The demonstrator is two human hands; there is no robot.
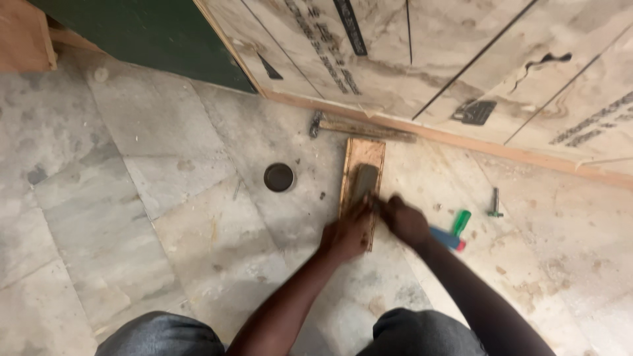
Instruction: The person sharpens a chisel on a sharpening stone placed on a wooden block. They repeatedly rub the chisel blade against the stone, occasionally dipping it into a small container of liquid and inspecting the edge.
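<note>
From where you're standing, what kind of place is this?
Probably a makeshift carpentry spot on a tiled floor: a small wooden board under both hands, large plywood sheets leaning nearby, and a hammer lying beside them.

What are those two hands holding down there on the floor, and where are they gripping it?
Both hands grip the near end of a grey block lying on a wooden board: left hand, right hand. Motion blur hides the fingers' exact hold.

2 bare forearms reach forward with no sleeves, watch or gloves on them. The left hand (344, 234) and right hand (405, 221) are both uncovered. Nearer the body than the hands, 2 knees show in grey-blue denim trousers (165, 333).
</note>
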